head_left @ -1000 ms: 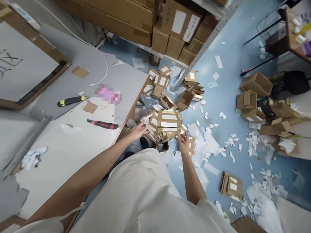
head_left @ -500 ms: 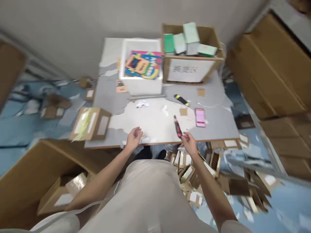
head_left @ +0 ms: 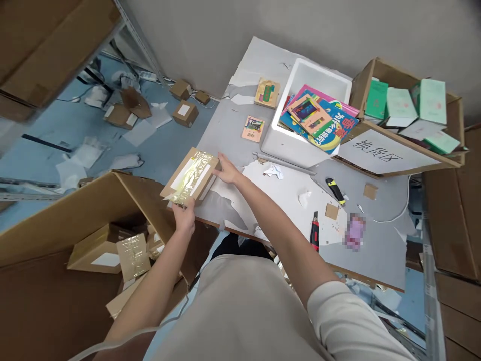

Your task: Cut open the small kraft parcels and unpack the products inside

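A taped cardboard box (head_left: 191,176) with white labels and shiny yellowish tape is at the table's left edge, tilted toward me. My left hand (head_left: 184,216) grips its near side, thumb on top. On the box's right end, my right hand (head_left: 226,169) has its fingers pressed against the cardboard. A red and black utility knife (head_left: 314,231) lies on the table, away from both hands. Farther back rests a black and yellow cutter (head_left: 335,191).
Left of the table stands a big open carton (head_left: 128,200) with several boxes inside. A white foam box (head_left: 300,80) with colourful books and a carton (head_left: 398,135) of green-and-white boxes stand at the back. A pixelated pink phone (head_left: 355,231) lies at right.
My view has turned left. The right hand has let go of the utility knife and crossed to the taped box. My left hand has also moved left onto that box.
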`<action>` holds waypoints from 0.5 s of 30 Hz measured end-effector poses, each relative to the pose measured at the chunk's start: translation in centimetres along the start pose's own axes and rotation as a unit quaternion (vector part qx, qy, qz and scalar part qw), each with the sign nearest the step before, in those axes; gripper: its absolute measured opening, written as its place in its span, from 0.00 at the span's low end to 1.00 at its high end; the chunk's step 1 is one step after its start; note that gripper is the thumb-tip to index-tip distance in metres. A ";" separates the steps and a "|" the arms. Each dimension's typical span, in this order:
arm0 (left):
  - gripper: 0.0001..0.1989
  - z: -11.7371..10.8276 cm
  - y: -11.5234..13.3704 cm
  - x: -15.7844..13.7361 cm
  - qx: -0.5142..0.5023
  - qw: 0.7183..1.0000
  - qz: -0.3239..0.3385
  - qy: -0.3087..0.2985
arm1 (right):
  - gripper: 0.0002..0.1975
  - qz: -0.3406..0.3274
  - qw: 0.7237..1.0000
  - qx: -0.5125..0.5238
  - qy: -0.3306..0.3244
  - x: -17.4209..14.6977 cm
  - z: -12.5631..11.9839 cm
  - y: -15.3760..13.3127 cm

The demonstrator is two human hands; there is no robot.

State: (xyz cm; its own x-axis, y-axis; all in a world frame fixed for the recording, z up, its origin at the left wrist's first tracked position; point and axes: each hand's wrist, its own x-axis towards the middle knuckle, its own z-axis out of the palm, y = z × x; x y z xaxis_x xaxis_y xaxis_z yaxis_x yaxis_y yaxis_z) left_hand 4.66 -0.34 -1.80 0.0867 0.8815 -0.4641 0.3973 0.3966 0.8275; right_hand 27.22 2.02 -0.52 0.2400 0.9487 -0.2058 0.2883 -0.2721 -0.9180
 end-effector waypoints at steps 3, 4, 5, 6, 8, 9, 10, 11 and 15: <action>0.33 0.4 0.0 -0.3 -0.022 0.999 -0.009 0.031 | 0.40 0.023 1.000 -0.014 0.009 1.0 1.3 0.8; 0.32 0.4 0.0 -0.3 -0.025 0.999 -0.009 0.030 | 0.38 0.033 0.999 -0.020 0.022 0.7 1.4 1.1; 0.32 0.3 0.0 -0.3 -0.026 0.999 -0.011 0.030 | 0.35 0.042 0.998 -0.024 0.037 0.1 1.4 1.3; 0.31 0.3 0.1 -0.4 -0.027 0.999 -0.016 0.031 | 0.32 0.049 0.997 -0.022 0.054 -0.8 1.1 1.5; 0.29 0.3 0.3 -0.7 -0.034 0.999 -0.022 0.034 | 0.25 0.057 0.994 -0.006 0.089 -3.6 0.2 1.9; 0.28 0.5 0.6 -1.0 -0.037 0.999 -0.015 0.030 | 0.22 0.058 0.992 0.008 0.113 -5.6 -0.5 2.1; 0.27 0.8 0.9 -1.3 -0.039 0.999 0.004 0.019 | 0.19 0.059 0.988 0.024 0.141 -7.9 -1.3 2.3; 0.27 1.3 1.4 -1.7 -0.038 0.999 0.031 0.000 | 0.18 0.067 0.981 0.042 0.175 -10.5 -2.1 2.5; 0.30 5.3 3.5 -4.2 -0.012 0.981 0.116 -0.156 | 0.16 0.133 0.930 0.113 0.322 -22.1 -4.8 3.6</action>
State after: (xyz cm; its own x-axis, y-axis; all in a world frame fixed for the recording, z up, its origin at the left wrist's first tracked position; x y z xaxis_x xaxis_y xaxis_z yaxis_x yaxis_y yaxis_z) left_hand 10.57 -4.00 1.36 0.4480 0.8292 -0.3343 0.3133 0.2045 0.9274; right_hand 27.42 -20.70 2.35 0.8022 0.5392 -0.2563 -0.0456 -0.3726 -0.9269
